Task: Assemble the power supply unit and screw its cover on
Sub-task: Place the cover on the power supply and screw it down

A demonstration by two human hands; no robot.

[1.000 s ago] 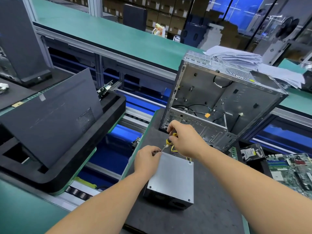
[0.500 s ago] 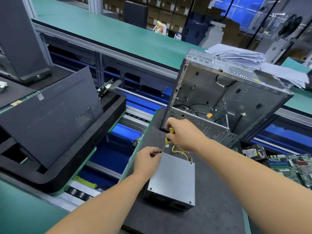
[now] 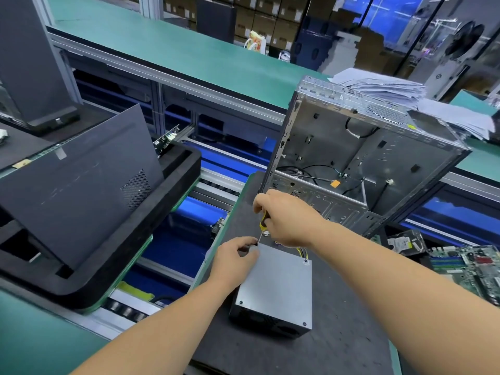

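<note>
The power supply unit [image 3: 276,288] lies on a dark mat [image 3: 338,345], its grey cover facing up, with screws showing at three corners. My right hand [image 3: 286,217] grips a screwdriver [image 3: 263,226] with a yellow and black handle, held nearly upright, tip down at the cover's far left corner. My left hand [image 3: 235,258] rests on that same corner, fingertips pinched around the screwdriver's tip; whether a screw sits there is hidden. Yellow and black wires [image 3: 301,251] leave the unit's far side.
An open metal computer case [image 3: 359,155] stands just behind the unit. A circuit board [image 3: 470,263] and a drive [image 3: 404,242] lie at right. A dark side panel [image 3: 81,190] leans in a black foam tray [image 3: 151,239] at left, across a roller conveyor gap.
My right hand has lifted the screwdriver upright and brought its tip down to the cover's far left corner. My left hand stays on that corner.
</note>
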